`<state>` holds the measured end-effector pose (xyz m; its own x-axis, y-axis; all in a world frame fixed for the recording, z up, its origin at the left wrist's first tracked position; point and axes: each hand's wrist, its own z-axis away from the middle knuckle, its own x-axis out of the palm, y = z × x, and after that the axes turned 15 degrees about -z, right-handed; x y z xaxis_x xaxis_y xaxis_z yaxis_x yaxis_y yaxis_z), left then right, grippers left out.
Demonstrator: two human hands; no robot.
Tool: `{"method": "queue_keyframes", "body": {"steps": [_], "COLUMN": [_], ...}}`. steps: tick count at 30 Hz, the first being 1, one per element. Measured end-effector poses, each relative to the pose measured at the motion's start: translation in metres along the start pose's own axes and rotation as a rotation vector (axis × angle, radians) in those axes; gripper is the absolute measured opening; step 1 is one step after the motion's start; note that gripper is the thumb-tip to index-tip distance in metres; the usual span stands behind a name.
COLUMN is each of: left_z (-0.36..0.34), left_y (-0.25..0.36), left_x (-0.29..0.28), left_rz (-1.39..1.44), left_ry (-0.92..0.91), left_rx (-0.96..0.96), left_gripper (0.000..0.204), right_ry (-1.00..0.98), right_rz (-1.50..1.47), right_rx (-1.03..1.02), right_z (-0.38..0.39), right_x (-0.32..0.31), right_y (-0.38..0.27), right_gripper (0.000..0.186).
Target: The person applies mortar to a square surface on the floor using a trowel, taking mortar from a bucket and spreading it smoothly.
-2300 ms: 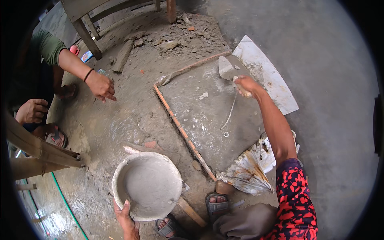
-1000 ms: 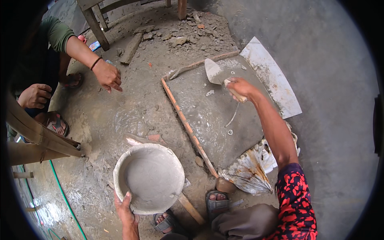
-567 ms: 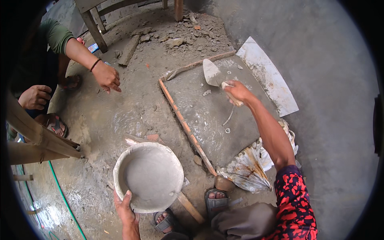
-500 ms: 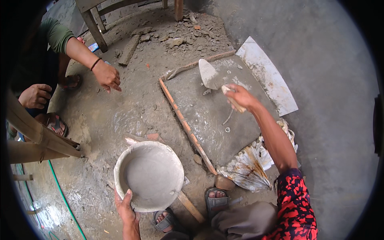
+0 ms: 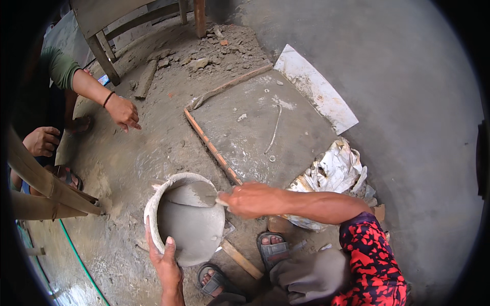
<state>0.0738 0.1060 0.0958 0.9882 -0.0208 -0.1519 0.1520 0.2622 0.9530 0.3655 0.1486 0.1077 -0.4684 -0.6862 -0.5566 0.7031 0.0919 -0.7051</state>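
Observation:
My left hand (image 5: 166,260) grips the near left rim of a round, cement-crusted bowl (image 5: 151,204), which is tilted to the right. Grey wet cement (image 5: 186,232) lies inside it. A trowel (image 5: 191,194) is in my right hand (image 5: 250,200), its fingers wrapped round the handle. The blade reaches over the bowl's far inner side, and I cannot tell whether it touches the cement. Beyond my right hand is a square wet cement slab (image 5: 260,122), bordered on the left by a wooden strip (image 5: 212,148). A thin curved strand and small pale bits lie on the slab.
A white board (image 5: 319,92) lies along the slab's right edge, with a crumpled dirty white sack (image 5: 334,171) nearer me. At left, another person's hand (image 5: 124,113) hangs over the ground. Bamboo poles (image 5: 51,178), a green hose (image 5: 79,255) and rubble (image 5: 224,56) lie around.
My right hand has brought the trowel from above the slab down left to the bowl. The bowl now tilts more to the right, still in my left hand. The whole view has shifted slightly.

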Motion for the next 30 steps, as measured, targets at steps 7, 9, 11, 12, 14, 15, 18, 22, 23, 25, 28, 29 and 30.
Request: {"method": "queue_keyframes", "body": {"steps": [7, 9, 11, 12, 14, 15, 18, 22, 23, 25, 28, 29, 30], "left_z": [0.014, 0.014, 0.013, 0.011, 0.010, 0.011, 0.010, 0.007, 0.006, 0.004, -0.001, -0.002, -0.003], "left_y": [0.020, 0.018, 0.012, 0.006, -0.009, -0.016, -0.015, -0.012, -0.012, -0.018, -0.040, -0.042, -0.042], "left_x": [-0.009, -0.008, 0.001, 0.000, -0.006, -0.006, -0.018, -0.019, -0.021, -0.018, -0.023, -0.024, -0.024], "left_rz": [-0.178, -0.188, -0.128, -0.132, -0.033, 0.003, 0.166, 0.187, 0.183, 0.182, 0.169, 0.168, 0.170], "left_ry": [-0.031, -0.061, -0.084, -0.087, -0.083, 0.001, 0.044, 0.093, 0.096, 0.111, 0.136, 0.140, 0.137], "left_rx": [0.205, 0.177, 0.140, 0.146, 0.045, -0.021, -0.126, -0.161, -0.167, -0.196, -0.226, -0.225, -0.226], "left_gripper": [0.073, 0.074, 0.076, 0.076, 0.074, 0.069, 0.064, 0.063, 0.062, 0.062, 0.061, 0.060, 0.060], "right_ry": [-0.019, -0.052, -0.143, -0.136, -0.153, -0.168, -0.169, 0.148, 0.252, 0.495, 0.754, 0.855, 0.954], "right_rz": [-0.012, -0.052, -0.246, -0.247, -0.514, -0.493, -0.757, -0.848, -0.909, -0.864, -0.932, -0.896, -0.857], "right_rx": [-0.186, -0.149, -0.197, -0.199, -0.280, -0.250, 0.023, 0.058, 0.094, 0.139, 0.424, 0.466, 0.506], "right_z": [0.007, 0.009, 0.006, 0.005, 0.006, 0.009, 0.042, 0.096, 0.108, 0.139, 0.165, 0.170, 0.172], "right_x": [0.027, 0.030, 0.033, 0.038, 0.050, 0.051, 0.025, 0.013, 0.011, 0.003, -0.032, -0.040, -0.046], "right_y": [-0.024, -0.018, 0.010, 0.018, 0.032, 0.042, 0.032, 0.081, 0.096, 0.141, 0.173, 0.190, 0.210], "right_gripper": [0.027, 0.027, 0.034, 0.034, 0.042, 0.051, 0.053, 0.058, 0.059, 0.059, 0.058, 0.057, 0.057]}}
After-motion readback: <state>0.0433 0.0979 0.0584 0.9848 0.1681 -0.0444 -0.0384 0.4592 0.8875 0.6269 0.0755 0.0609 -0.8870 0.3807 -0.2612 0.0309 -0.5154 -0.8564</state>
